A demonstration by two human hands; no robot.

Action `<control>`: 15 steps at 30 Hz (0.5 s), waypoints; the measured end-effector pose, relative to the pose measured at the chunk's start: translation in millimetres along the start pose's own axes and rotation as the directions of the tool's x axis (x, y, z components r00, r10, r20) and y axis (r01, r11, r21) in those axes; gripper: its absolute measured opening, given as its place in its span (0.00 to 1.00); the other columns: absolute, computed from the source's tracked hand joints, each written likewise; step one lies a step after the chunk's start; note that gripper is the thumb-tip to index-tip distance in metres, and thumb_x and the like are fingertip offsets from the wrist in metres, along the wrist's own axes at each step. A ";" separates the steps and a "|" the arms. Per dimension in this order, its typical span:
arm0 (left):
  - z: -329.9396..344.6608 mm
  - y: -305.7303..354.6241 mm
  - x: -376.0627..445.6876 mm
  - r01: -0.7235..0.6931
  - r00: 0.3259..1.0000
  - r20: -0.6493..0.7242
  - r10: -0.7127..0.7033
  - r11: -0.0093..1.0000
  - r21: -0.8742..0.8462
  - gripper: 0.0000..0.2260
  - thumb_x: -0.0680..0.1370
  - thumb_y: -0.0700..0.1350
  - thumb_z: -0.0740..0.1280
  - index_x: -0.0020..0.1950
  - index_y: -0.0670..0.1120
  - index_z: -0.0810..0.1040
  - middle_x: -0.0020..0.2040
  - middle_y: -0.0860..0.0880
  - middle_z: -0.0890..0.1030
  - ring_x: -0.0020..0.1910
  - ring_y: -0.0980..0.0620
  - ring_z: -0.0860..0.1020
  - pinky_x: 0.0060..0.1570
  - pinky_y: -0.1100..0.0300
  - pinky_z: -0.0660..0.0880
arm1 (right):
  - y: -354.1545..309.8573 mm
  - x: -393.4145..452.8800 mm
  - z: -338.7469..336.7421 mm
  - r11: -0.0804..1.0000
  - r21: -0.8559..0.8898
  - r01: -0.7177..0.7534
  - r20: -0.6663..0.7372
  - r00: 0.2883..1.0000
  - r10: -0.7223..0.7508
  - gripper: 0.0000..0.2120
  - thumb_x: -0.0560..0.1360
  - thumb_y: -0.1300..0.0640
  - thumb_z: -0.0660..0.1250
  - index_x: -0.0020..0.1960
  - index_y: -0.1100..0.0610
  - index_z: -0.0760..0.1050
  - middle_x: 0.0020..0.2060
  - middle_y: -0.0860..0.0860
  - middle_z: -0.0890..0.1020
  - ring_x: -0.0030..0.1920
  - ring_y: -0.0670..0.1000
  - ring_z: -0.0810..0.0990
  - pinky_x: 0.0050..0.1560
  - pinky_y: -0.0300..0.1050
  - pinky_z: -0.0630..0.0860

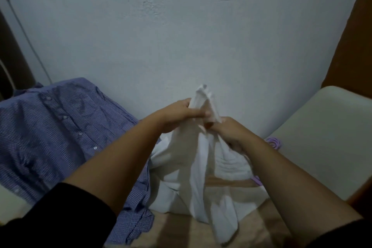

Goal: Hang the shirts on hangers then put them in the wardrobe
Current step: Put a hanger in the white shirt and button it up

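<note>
A white shirt [193,169] hangs from both of my hands in the middle of the view, its lower part draped over a beige surface [181,231]. My left hand [179,115] pinches the raised top edge of the fabric. Just to its right and slightly lower, my right hand [227,133] grips the same bunched cloth. A purple hanger [272,143] peeks out behind my right forearm, mostly hidden by the shirt. A blue checked button shirt [60,137] lies spread out to the left.
A pale blue wall [161,36] stands close in front. A cream panel or cushion [322,139] lies at the right, with a brown wooden surface [354,36] above it. A dark vertical edge runs along the far left.
</note>
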State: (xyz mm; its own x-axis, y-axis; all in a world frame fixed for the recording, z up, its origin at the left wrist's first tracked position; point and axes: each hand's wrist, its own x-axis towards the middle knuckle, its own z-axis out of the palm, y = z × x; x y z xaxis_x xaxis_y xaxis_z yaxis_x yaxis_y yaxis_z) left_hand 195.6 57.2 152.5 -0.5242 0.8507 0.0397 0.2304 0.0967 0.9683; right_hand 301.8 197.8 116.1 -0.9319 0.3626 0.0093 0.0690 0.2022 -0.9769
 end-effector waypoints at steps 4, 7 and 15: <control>-1.9 -48.5 7.1 0.184 0.964 -0.007 -0.265 0.653 0.735 0.24 0.69 0.54 0.76 0.61 0.45 0.79 0.58 0.45 0.81 0.56 0.46 0.79 0.56 0.59 0.73 | 10.3 -1.5 -40.2 0.972 0.210 -0.102 -0.131 0.983 0.131 0.08 0.75 0.58 0.67 0.48 0.63 0.79 0.40 0.59 0.85 0.43 0.60 0.83 0.53 0.56 0.79; -2.7 -81.4 11.7 0.290 0.947 -0.177 -0.270 0.471 0.833 0.19 0.75 0.52 0.70 0.61 0.42 0.79 0.57 0.42 0.80 0.54 0.45 0.78 0.46 0.62 0.69 | 27.3 -2.3 -75.5 0.955 0.234 -0.180 -0.256 0.937 0.240 0.13 0.72 0.59 0.69 0.52 0.67 0.78 0.43 0.62 0.84 0.45 0.62 0.82 0.52 0.58 0.78; 30.0 -101.2 56.0 0.143 0.983 -0.033 -0.180 0.642 0.753 0.10 0.74 0.45 0.71 0.53 0.43 0.84 0.51 0.44 0.83 0.47 0.50 0.78 0.44 0.63 0.71 | 66.7 28.1 -53.0 0.743 -0.667 -0.064 -0.134 0.990 -0.035 0.43 0.69 0.53 0.72 0.77 0.50 0.51 0.75 0.51 0.57 0.75 0.51 0.53 0.74 0.53 0.51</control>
State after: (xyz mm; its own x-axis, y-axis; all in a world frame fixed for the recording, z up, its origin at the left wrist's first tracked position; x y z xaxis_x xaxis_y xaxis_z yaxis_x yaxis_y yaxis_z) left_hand 167.5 110.5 49.3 -0.5839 0.8018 -0.1269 0.6906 0.5728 0.4415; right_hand 299.0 269.7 62.5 -0.8774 0.4743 0.0718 0.3486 0.7333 -0.5837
